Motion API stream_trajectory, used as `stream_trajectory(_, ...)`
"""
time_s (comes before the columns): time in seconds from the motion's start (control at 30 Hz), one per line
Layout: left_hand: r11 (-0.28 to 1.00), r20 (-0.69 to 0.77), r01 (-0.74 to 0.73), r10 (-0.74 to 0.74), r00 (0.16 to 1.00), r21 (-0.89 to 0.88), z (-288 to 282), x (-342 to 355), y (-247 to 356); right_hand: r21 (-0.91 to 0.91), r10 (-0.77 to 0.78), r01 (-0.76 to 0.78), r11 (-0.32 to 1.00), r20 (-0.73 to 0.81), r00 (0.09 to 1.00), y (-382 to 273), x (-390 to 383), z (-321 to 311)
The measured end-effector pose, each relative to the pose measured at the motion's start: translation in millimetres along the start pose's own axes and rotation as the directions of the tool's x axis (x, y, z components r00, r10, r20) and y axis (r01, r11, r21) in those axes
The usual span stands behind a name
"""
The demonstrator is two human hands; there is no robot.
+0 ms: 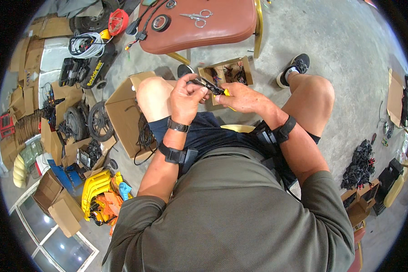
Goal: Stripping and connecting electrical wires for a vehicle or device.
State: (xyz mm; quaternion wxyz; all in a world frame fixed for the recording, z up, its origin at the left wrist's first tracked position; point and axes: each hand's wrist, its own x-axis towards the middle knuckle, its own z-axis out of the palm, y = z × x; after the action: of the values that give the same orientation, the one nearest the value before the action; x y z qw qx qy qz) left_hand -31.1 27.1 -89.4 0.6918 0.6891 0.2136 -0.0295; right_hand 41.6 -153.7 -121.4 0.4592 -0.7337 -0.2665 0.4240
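Note:
Above my lap, my left hand (188, 97) pinches a small dark piece (197, 81), too small to make out, with its fingers curled. My right hand (240, 97) grips a yellow-and-black hand tool (220, 93), apparently pliers or cutters, whose dark jaws are beside my left fingertips. Just beyond both hands, on the floor between my feet, sits an open cardboard box (242, 65) holding short wires and small parts. Farther up, a brown padded seat (222, 31) carries silver scissors (197, 17), a black tape roll (161, 22) and a black cable.
A large open carton (120, 118) with black cables stands by my left leg. Wheels (99, 121), coiled cable (86, 45), yellow plastic parts (95, 188) and more cartons crowd the left. At right lie a heap of black cables (358, 165) and a cardboard sheet (394, 97).

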Motion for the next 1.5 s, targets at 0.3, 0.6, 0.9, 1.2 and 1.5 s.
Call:
stream_trajectory(0.3, 0.851, -0.090, -0.133, 0.207, 0.974, 0.508, 5, -3, -7, -0.144, -0.015, 0.001, 0.990, -0.093, 0.996, -4, -2, 2)
stream_trajectory(0.6, 0.795, -0.101, -0.133, 0.237, 0.966, 0.592, 11, -7, 3, -0.246, 0.007, -0.038, 0.968, -0.126, 0.992, -9, -4, 4)
stream_trajectory(0.9, 0.825, -0.104, -0.180, 0.276, 0.955, 0.536, 10, -7, -1, -0.266, 0.007, -0.041, 0.963, -0.129, 0.992, -9, -4, 6)
stream_trajectory(1.2, 0.816, -0.045, -0.192, 0.257, 0.965, 0.545, 7, -6, -1, -0.268, 0.006, -0.041, 0.963, -0.130, 0.991, -8, -5, 6)
stream_trajectory(1.5, 0.786, 0.003, -0.254, 0.306, 0.952, 0.564, 9, -5, 1, -0.328, 0.003, -0.048, 0.944, -0.135, 0.991, -6, -5, 8)
